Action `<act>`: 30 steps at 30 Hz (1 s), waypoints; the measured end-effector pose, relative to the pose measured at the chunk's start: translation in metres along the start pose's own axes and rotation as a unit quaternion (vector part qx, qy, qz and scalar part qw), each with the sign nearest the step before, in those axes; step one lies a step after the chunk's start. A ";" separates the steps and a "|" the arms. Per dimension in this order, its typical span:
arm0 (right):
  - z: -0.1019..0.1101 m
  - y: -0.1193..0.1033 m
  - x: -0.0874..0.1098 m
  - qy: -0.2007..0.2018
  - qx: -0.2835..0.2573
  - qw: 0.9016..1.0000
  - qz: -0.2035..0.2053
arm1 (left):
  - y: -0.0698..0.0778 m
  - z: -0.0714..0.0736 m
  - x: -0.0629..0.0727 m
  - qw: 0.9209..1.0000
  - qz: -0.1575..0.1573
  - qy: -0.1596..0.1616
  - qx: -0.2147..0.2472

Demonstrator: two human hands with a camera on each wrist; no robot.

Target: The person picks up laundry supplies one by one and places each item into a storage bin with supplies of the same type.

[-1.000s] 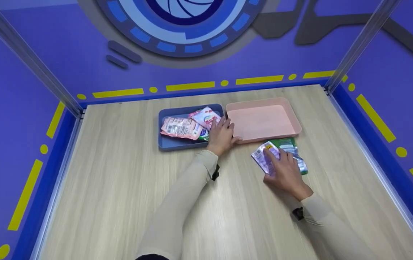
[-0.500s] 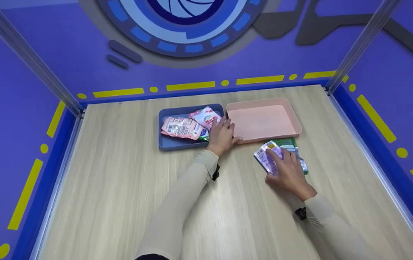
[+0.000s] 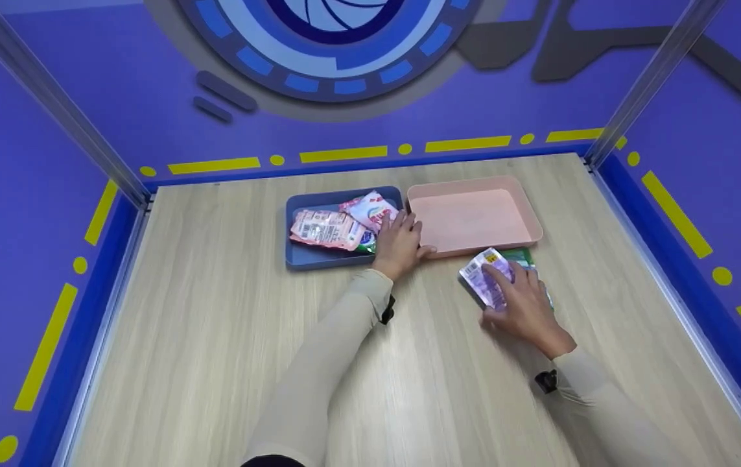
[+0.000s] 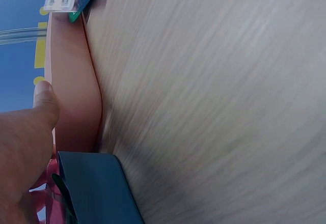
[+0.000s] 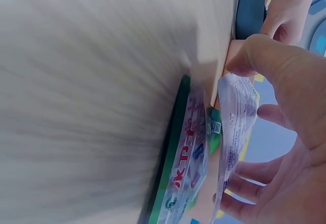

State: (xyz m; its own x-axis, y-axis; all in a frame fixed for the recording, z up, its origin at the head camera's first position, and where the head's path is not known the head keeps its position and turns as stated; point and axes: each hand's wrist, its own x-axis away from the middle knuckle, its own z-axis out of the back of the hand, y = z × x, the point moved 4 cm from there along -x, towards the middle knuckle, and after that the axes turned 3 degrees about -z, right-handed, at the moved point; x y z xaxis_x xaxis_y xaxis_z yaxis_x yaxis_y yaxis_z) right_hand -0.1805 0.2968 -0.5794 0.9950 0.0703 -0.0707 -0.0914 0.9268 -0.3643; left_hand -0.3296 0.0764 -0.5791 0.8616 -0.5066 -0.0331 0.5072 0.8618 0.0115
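Observation:
My right hand (image 3: 526, 314) holds a purple-and-white packet (image 3: 487, 279) by its edges. In the right wrist view the thumb is at one end of this packet (image 5: 238, 114) and the fingers at the other, above a green-edged clear packet (image 5: 186, 168) on the table. My left hand (image 3: 399, 248) lies over the right end of the blue tray (image 3: 328, 264). Its fingers rest on a white-and-pink packet (image 3: 370, 209), and its thumb is at the rim of the pink tray (image 3: 474, 220). Pink packets (image 3: 326, 230) with a printed label lie in the blue tray too.
Both trays stand side by side toward the back of the wood-grain table (image 3: 214, 311). A green packet (image 3: 366, 243) shows partly under the others in the blue tray. Blue-purple panels (image 3: 331, 143) with metal posts (image 3: 655, 78) enclose the table.
My right hand has shifted slightly right and away from me with the purple-and-white packet, which now covers more of the green-edged packet. My left hand stays where it was.

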 end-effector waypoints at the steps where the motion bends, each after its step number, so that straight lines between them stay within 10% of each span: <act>1: 0.001 0.000 0.000 0.003 0.001 1.000 0.003 | 0.000 0.000 0.000 1.000 0.000 0.001 -0.001; 30: 0.024 0.001 -0.026 0.067 0.000 0.996 0.066 | -0.001 0.000 -0.001 1.000 0.001 0.001 -0.002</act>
State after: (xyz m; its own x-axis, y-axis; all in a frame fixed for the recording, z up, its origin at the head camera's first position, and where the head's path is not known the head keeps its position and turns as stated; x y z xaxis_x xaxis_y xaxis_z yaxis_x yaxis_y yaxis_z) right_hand -0.2050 0.3047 -0.5551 0.9598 0.1418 -0.2421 -0.2215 0.9127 -0.3433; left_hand -0.3304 0.0762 -0.5794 0.8626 -0.5047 -0.0350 0.5053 0.8629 0.0086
